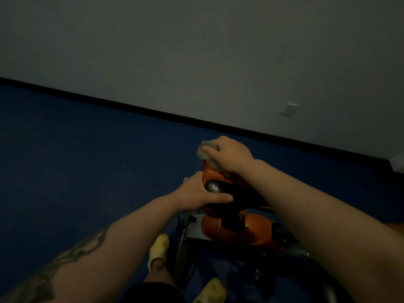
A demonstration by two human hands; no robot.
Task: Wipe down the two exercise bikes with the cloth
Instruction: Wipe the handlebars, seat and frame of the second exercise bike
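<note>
An orange and black exercise bike (231,230) stands just in front of me, seen from above in dim light. My right hand (229,155) grips a grey cloth (203,153) and holds it against the top front of the bike's orange upper part (211,173). My left hand (200,192) grips the bike's black part with a silvery perforated end (214,187), thumb lying along its near side. Only one bike shows in the view.
Dark blue floor (87,149) spreads to the left and ahead. A grey wall (196,51) with a black skirting runs close behind the bike, with a white socket (289,109) on it. My feet in yellow slippers (158,250) stand beside the bike's metal frame (183,254).
</note>
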